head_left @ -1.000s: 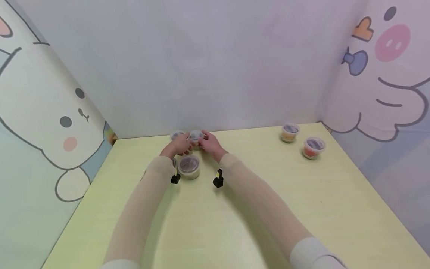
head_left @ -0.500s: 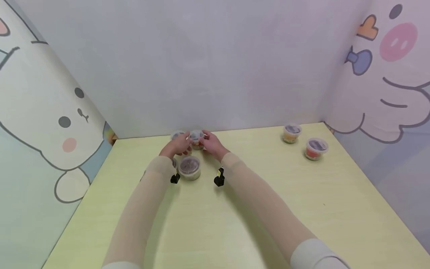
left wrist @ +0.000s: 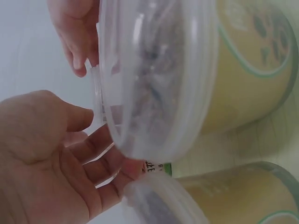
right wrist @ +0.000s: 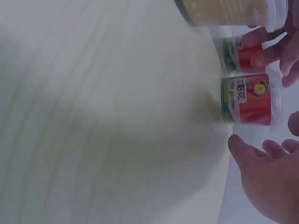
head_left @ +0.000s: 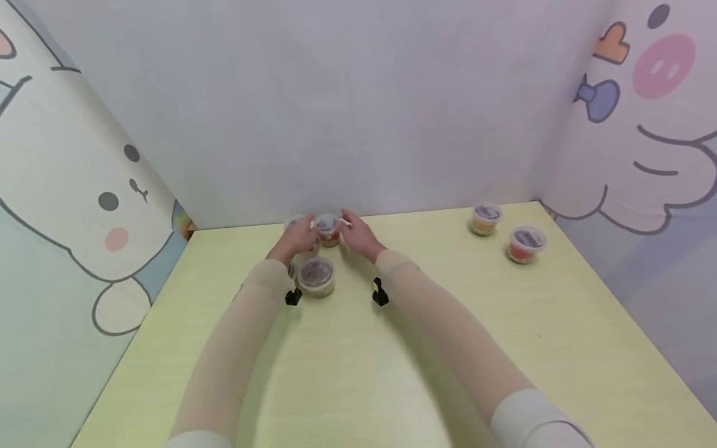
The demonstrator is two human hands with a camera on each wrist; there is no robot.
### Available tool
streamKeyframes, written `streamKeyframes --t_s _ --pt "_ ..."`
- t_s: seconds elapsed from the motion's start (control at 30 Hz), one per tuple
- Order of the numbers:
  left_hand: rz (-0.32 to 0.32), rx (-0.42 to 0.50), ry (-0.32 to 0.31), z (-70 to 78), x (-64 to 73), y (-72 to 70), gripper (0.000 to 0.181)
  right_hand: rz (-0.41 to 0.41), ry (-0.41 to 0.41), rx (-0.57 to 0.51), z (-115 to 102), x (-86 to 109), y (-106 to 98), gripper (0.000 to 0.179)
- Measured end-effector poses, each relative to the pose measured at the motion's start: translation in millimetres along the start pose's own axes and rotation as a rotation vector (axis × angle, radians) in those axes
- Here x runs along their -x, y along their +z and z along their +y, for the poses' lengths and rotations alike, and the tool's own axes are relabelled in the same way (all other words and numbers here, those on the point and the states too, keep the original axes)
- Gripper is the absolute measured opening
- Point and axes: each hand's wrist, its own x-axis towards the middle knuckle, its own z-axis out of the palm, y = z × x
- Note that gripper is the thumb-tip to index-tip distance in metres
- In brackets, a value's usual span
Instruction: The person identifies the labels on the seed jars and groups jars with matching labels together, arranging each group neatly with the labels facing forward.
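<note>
Fingers [right wrist: 272, 148] of the right hand [head_left: 361, 238] are loosely spread beside the red-labelled cup [head_left: 328, 231]; the left hand [head_left: 299, 238] is relaxed, half-bent; both arms [head_left: 442, 317] stretch forward.

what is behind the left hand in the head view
A lidded tub: in the head view only part of its lid shows past the left hand, which covers the rest. The right wrist view shows part of its red label; fingers cover some of it.
</note>
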Motion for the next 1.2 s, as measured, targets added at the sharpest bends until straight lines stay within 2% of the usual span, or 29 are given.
streamKeyframes --t_s 0.1,0.27,0.4,0.53,0.73,0.87,0.97,1.07,1.2 --pt "0.047 -0.040 -0.012 7.4 4.4 -3.1 0.059 -0.029 -0.043 0.157 0 0.6 -17 0.053" --pt "0.124 -0.116 0.023 31.1 9.0 -10.0 0.050 -0.168 -0.074 0.424 -3 4.3 -55 0.050" --pt "0.119 -0.142 0.105 53.5 5.0 -6.7 0.043 -0.244 -0.100 0.658 1 13.1 -89 0.047" --pt "0.097 -0.193 0.173 78.6 -0.8 5.8 0.039 -0.232 -0.051 0.808 11 26.2 -127 0.047" --pt "0.058 -0.207 0.263 117.9 -15.2 36.1 0.035 -0.102 0.083 0.879 35 51.0 -194 0.050" --pt "0.035 -0.181 0.303 138.1 -29.6 60.8 0.035 -0.032 0.217 0.815 52 69.9 -232 0.053" --pt "0.011 -0.143 0.320 151.0 -38.0 80.9 0.037 0.001 0.302 0.714 58 83.3 -249 0.054" --pt "-0.024 -0.094 0.332 164.3 -41.5 100.6 0.039 0.022 0.315 0.650 67 92.3 -260 0.056" --pt "-0.077 -0.045 0.342 180.7 -43.3 125.1 0.040 0.017 0.314 0.647 83 101.4 -268 0.057"
